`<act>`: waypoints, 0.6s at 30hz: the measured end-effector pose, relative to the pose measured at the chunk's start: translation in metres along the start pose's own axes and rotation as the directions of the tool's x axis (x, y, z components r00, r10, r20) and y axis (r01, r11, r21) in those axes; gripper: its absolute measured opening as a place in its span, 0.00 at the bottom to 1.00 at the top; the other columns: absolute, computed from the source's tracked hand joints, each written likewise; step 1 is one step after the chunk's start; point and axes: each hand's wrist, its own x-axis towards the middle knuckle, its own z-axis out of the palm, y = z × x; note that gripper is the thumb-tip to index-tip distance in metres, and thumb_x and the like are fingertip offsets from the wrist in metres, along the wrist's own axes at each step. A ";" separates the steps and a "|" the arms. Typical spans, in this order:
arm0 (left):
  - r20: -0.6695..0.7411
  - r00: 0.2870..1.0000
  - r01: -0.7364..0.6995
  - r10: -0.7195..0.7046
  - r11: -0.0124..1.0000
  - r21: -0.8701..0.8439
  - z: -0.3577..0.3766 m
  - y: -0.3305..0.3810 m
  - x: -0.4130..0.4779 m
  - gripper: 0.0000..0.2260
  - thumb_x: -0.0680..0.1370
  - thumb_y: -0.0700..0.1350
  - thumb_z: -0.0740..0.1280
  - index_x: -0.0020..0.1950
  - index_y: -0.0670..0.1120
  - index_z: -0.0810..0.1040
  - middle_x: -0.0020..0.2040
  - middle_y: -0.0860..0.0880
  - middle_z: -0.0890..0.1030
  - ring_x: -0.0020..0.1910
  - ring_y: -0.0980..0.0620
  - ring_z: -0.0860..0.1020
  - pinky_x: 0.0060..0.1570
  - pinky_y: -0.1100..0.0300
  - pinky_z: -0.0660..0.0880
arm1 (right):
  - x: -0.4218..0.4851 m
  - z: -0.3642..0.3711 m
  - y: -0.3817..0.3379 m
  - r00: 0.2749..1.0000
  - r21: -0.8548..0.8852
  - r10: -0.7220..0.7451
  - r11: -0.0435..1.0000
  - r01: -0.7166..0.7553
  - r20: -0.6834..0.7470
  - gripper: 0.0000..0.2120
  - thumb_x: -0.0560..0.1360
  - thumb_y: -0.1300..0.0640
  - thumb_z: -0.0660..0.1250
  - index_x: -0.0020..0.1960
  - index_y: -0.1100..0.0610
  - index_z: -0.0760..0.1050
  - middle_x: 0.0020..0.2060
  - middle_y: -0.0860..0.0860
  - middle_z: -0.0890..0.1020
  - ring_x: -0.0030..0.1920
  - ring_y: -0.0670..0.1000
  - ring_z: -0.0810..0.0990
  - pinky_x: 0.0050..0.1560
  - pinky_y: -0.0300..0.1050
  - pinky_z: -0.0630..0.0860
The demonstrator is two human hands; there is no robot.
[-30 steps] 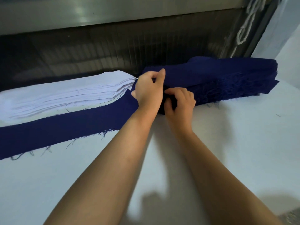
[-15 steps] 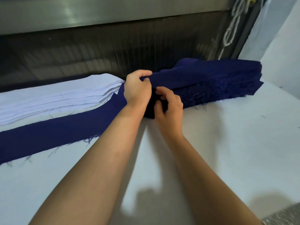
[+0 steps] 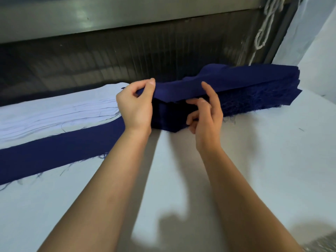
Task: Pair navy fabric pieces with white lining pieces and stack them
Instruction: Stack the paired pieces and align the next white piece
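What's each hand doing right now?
Left hand: pinching the top navy piece by its end.
Right hand: at the navy stack edge; grip cannot be told.

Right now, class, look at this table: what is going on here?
A person works bare-handed at a white table. The left-hand grip pinches the end of the top navy fabric piece, raised off the tall stack of navy fabric pieces. The right-hand grip is at that stack's front edge, index finger against the raised piece; whether it holds a layer is unclear. A stack of white lining pieces lies to the left, a long navy fabric strip along its near side.
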 end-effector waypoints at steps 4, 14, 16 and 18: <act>-0.102 0.993 0.064 -0.063 0.998 0.012 -0.041 -0.003 -0.007 0.13 0.75 0.46 0.71 0.31 0.48 0.77 0.27 0.57 0.74 0.30 0.59 0.70 0.37 0.66 0.70 | 0.003 -0.004 -0.005 0.997 0.050 0.077 0.996 -0.077 0.004 0.14 0.81 0.54 0.55 0.63 0.39 0.68 0.37 0.41 0.82 0.25 0.49 0.76 0.22 0.38 0.68; -0.280 0.950 0.172 -0.139 0.980 0.097 -0.170 -0.024 -0.047 0.13 0.72 0.37 0.73 0.37 0.52 0.73 0.38 0.54 0.75 0.43 0.50 0.75 0.50 0.51 0.73 | -0.009 0.001 -0.004 0.994 -0.213 0.111 0.970 -0.113 -0.021 0.19 0.76 0.66 0.62 0.53 0.41 0.75 0.45 0.48 0.78 0.26 0.42 0.75 0.24 0.37 0.71; -0.286 0.950 0.174 -0.127 0.974 0.145 -0.193 -0.024 -0.055 0.12 0.73 0.37 0.73 0.38 0.52 0.74 0.38 0.57 0.76 0.40 0.58 0.76 0.48 0.58 0.73 | -0.014 0.001 -0.003 0.991 -0.265 0.133 0.955 -0.134 -0.023 0.16 0.76 0.66 0.63 0.50 0.46 0.78 0.44 0.45 0.78 0.26 0.40 0.74 0.26 0.36 0.72; -0.280 0.954 0.173 -0.106 0.959 0.226 -0.213 -0.024 -0.061 0.11 0.73 0.38 0.72 0.39 0.52 0.75 0.38 0.59 0.76 0.36 0.65 0.76 0.44 0.67 0.72 | -0.021 0.001 -0.002 0.986 -0.268 0.169 0.949 -0.163 -0.002 0.14 0.76 0.66 0.63 0.49 0.48 0.79 0.42 0.46 0.78 0.27 0.40 0.74 0.27 0.36 0.72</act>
